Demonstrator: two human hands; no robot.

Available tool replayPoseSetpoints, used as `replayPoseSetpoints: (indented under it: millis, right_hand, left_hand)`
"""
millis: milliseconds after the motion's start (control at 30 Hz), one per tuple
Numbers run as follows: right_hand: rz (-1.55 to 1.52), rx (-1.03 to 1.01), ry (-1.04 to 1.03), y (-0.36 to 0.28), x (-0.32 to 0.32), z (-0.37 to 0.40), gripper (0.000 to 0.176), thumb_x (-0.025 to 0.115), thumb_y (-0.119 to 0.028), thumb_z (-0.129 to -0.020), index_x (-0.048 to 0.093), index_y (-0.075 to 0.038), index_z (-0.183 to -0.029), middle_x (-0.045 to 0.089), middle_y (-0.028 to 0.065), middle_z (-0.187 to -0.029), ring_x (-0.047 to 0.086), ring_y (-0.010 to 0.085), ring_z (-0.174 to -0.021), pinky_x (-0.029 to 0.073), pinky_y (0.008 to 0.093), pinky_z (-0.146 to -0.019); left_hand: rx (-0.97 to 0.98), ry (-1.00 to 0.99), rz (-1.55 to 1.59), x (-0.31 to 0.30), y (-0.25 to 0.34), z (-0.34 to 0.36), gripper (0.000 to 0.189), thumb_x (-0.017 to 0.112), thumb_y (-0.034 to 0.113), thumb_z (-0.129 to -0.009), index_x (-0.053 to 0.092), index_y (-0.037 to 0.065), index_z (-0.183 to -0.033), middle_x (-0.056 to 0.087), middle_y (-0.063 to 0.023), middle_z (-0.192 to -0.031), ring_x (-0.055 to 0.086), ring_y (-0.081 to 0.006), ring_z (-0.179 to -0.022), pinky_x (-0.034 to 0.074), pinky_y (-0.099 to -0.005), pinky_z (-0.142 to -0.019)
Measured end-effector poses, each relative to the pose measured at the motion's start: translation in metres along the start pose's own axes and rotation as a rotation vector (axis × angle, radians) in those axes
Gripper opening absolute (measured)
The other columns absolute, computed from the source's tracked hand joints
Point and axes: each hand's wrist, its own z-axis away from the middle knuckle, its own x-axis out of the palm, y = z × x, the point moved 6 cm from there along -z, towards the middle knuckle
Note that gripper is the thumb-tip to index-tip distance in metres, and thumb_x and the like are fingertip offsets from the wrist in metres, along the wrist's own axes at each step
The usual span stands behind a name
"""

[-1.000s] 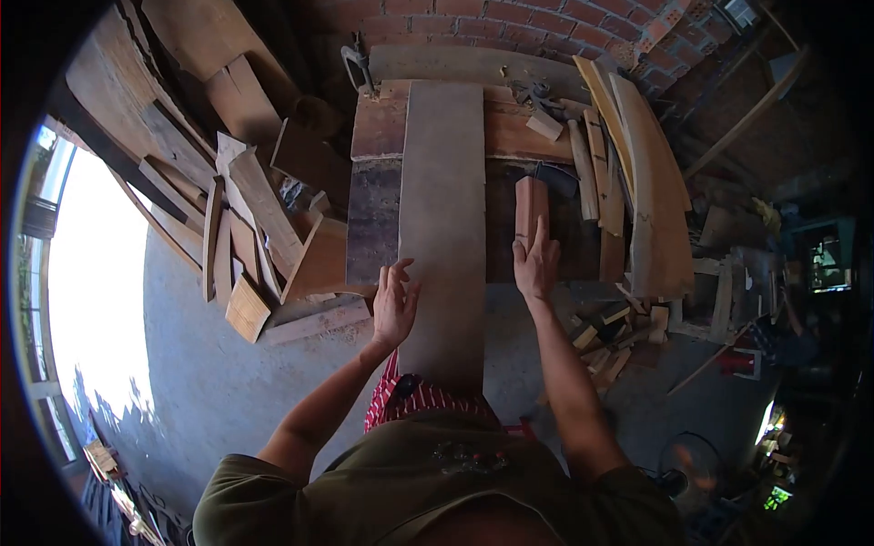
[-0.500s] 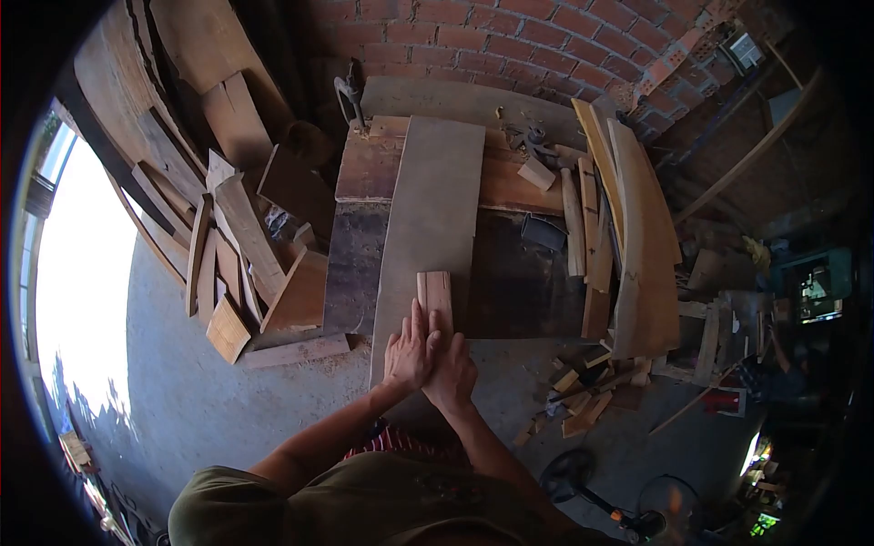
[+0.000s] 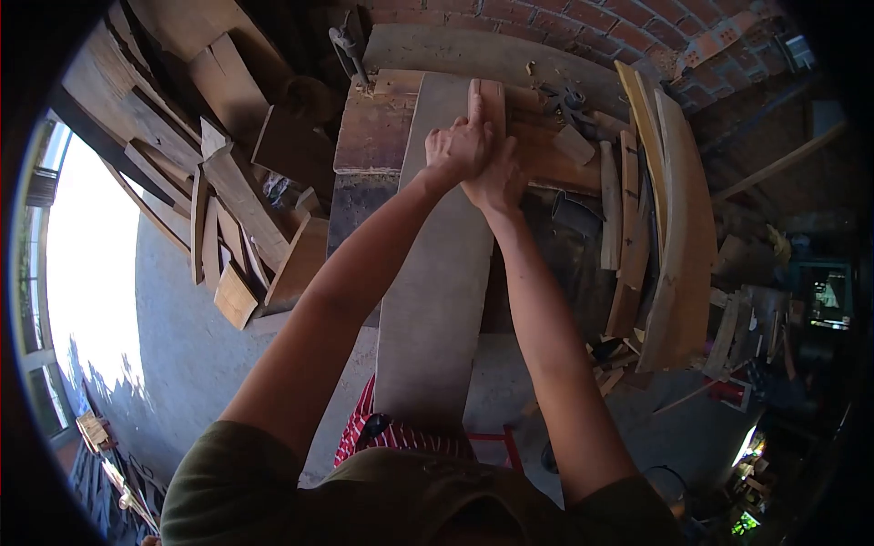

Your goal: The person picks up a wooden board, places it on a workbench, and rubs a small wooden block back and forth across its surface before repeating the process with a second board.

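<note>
A small oblong wooden block (image 3: 492,102) lies on the far end of a long, flat greyish board (image 3: 435,273). My left hand (image 3: 458,148) presses on the block, its index finger stretched along the top and the other fingers curled. Close against it, my right hand (image 3: 497,177) grips the near end of the block, partly covering it. Both arms reach far forward. The board runs from near my waist across the workbench (image 3: 364,205); the block's underside is hidden.
A metal clamp (image 3: 347,50) stands at the bench's back left. Long curved planks (image 3: 678,227) and strips lie along its right side. Boards and offcuts (image 3: 246,200) lean in a pile to the left. Behind the bench rises a brick wall (image 3: 628,32).
Both hands have pushed the wooden block forward along the board, from its near part to the far end. My arms have straightened, and the head view has shifted.
</note>
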Motion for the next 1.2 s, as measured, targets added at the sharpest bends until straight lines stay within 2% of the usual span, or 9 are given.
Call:
replayPoseSetpoints:
  millis: [133,267,467,600,700,933,1000,1100,1200]
  right_hand:
    - [0.014,-0.047,-0.007,-0.016,-0.023,0.042,0.053,0.069,-0.036,-0.081,0.05,-0.006,-0.119,0.049,0.0177,-0.106,0.06,0.0361,-0.095,0.057,0.0455,-0.076]
    - [0.11,-0.107,-0.087,-0.014,-0.035,0.135,0.052,0.07,-0.036,-0.08,0.051,-0.002,-0.114,0.05,0.015,-0.101,0.059,0.031,-0.096,0.059,0.0401,-0.066]
    - [0.143,-0.101,-0.112,-0.008,-0.041,0.202,0.053,0.077,-0.035,-0.074,0.051,-0.002,-0.107,0.049,0.0137,-0.098,0.06,0.0289,-0.088,0.059,0.0384,-0.062]
    - [0.154,-0.109,-0.068,-0.004,-0.036,0.133,0.055,0.077,-0.034,-0.074,0.049,-0.003,-0.11,0.049,0.0137,-0.1,0.061,0.0297,-0.089,0.059,0.0398,-0.062]
    - [0.097,-0.097,0.009,0.002,-0.029,0.057,0.053,0.074,-0.035,-0.077,0.048,-0.005,-0.113,0.05,0.0153,-0.102,0.061,0.0322,-0.095,0.058,0.0442,-0.064]
    - [0.033,-0.017,0.047,0.0,-0.017,-0.089,0.06,0.069,-0.042,-0.081,0.046,-0.005,-0.122,0.056,0.0179,-0.102,0.063,0.0392,-0.099,0.053,0.049,-0.083]
    - [-0.158,0.113,-0.023,0.009,-0.008,-0.096,0.059,0.068,-0.04,-0.081,0.045,-0.006,-0.124,0.055,0.0187,-0.105,0.061,0.0395,-0.103,0.053,0.0486,-0.084]
    - [-0.081,0.03,-0.012,0.003,-0.008,-0.051,0.056,0.069,-0.037,-0.08,0.046,-0.005,-0.121,0.051,0.0194,-0.109,0.06,0.0398,-0.101,0.053,0.0506,-0.079]
    - [0.048,-0.116,0.023,-0.012,-0.018,0.045,0.051,0.069,-0.034,-0.08,0.048,-0.003,-0.115,0.048,0.0184,-0.103,0.058,0.0388,-0.095,0.056,0.048,-0.071]
  left_hand:
    - [-0.009,-0.055,-0.049,0.009,-0.002,0.031,0.076,0.036,0.047,-0.096,0.004,0.012,-0.155,0.06,-0.0206,-0.127,0.063,-0.04,-0.107,0.042,-0.0517,-0.096]
    - [0.003,-0.144,-0.06,0.025,-0.008,0.125,0.081,0.042,0.047,-0.094,0.004,0.008,-0.155,0.062,-0.0231,-0.118,0.066,-0.0419,-0.096,0.047,-0.0531,-0.087]
    - [0.024,-0.288,-0.044,0.038,-0.006,0.185,0.086,0.045,0.043,-0.092,-0.004,0.01,-0.155,0.062,-0.0259,-0.113,0.066,-0.0448,-0.09,0.049,-0.0555,-0.079]
    - [0.025,-0.247,-0.03,0.032,0.004,0.114,0.083,0.042,0.044,-0.093,-0.004,0.011,-0.155,0.063,-0.0266,-0.114,0.065,-0.0453,-0.096,0.046,-0.056,-0.088]
    - [0.021,-0.229,-0.048,0.023,0.015,0.034,0.082,0.04,0.045,-0.094,0.0,0.007,-0.155,0.064,-0.023,-0.119,0.065,-0.0393,-0.104,0.042,-0.0504,-0.094]
    - [0.018,-0.118,-0.012,0.011,0.017,-0.125,0.082,0.034,0.052,-0.094,-0.007,0.015,-0.155,0.055,-0.0214,-0.136,0.053,-0.0393,-0.125,0.034,-0.0507,-0.106]
    - [0.003,-0.115,-0.024,0.014,0.015,-0.126,0.083,0.034,0.052,-0.094,-0.007,0.015,-0.155,0.055,-0.0221,-0.135,0.053,-0.0396,-0.125,0.035,-0.05,-0.106]
    - [0.006,-0.166,-0.077,0.01,0.012,-0.076,0.083,0.033,0.051,-0.093,-0.009,0.015,-0.155,0.057,-0.0264,-0.131,0.055,-0.042,-0.122,0.036,-0.0504,-0.105]
    - [0.083,-0.155,-0.019,0.021,-0.009,0.024,0.085,0.036,0.047,-0.094,-0.012,0.008,-0.153,0.064,-0.033,-0.108,0.063,-0.0483,-0.101,0.045,-0.0553,-0.093]
